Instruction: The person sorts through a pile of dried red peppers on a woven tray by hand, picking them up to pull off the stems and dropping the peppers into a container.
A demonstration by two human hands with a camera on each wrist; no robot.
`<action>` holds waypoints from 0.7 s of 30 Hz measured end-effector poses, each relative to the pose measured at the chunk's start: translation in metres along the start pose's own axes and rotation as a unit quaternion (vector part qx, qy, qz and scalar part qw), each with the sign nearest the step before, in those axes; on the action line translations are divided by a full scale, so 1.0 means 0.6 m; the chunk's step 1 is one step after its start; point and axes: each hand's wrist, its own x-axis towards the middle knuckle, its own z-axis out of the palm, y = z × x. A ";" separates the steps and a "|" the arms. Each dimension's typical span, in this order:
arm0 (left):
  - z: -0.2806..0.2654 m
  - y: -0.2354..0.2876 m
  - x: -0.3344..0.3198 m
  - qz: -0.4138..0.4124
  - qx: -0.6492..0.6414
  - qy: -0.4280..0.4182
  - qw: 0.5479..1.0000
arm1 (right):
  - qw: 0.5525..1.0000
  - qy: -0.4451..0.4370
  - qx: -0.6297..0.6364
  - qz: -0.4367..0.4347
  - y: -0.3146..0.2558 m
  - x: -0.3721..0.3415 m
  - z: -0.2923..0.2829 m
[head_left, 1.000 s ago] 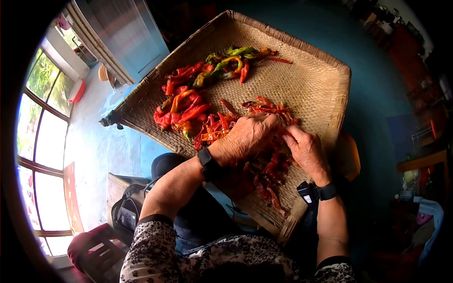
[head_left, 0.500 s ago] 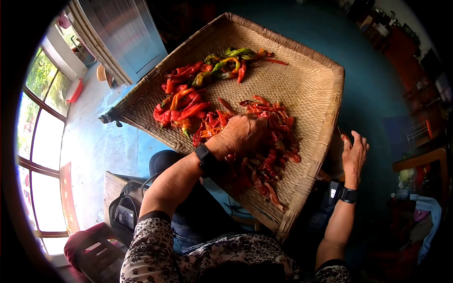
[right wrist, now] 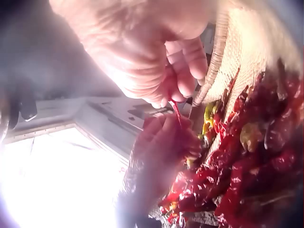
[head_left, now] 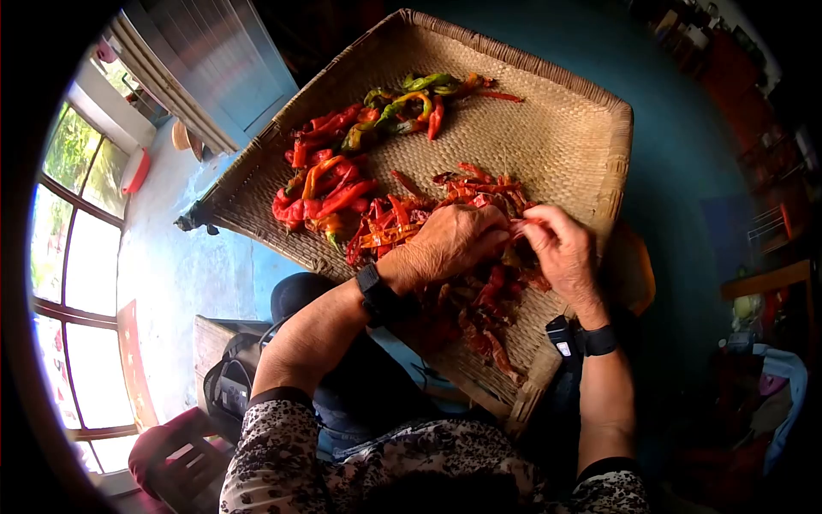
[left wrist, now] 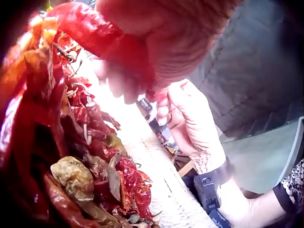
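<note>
Over the dried peppers, my left hand (head_left: 454, 240) grips a red chili pepper (left wrist: 90, 31), which lies along the curled fingers in the left wrist view. Close beside it, my right hand (head_left: 565, 257) pinches the thin red end of that pepper (right wrist: 176, 113) between thumb and fingertips. Beneath both hands spreads a heap of shrivelled dark red peppers (head_left: 492, 295), some with dry stems. Fresher, glossy red peppers (head_left: 330, 193) lie to the left in the woven basket tray (head_left: 548, 111), with green and yellow ones (head_left: 411, 107) behind them.
The tray's raised rim (head_left: 621, 171) runs along the right side. A black bag (head_left: 227, 385) sits on a wooden seat at the left, near a chair with a dark red cover (head_left: 163, 450). Windows (head_left: 86, 283) are at the far left, a blue door (head_left: 223, 68) behind.
My right hand went out past the tray's right rim with a small red piece, then came back to meet the left hand. The left hand stayed over the peppers.
</note>
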 end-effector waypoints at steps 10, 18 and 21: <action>0.023 -0.044 -0.022 0.088 0.283 -0.047 0.954 | 0.942 0.243 -0.194 0.129 0.091 -0.065 -0.170; -0.010 -0.022 -0.008 0.032 0.072 -0.028 0.996 | 0.951 0.177 -0.252 0.029 0.030 -0.045 -0.123; -0.012 -0.005 -0.004 0.032 0.007 -0.026 0.999 | 0.995 0.008 -0.100 0.029 -0.006 -0.034 -0.059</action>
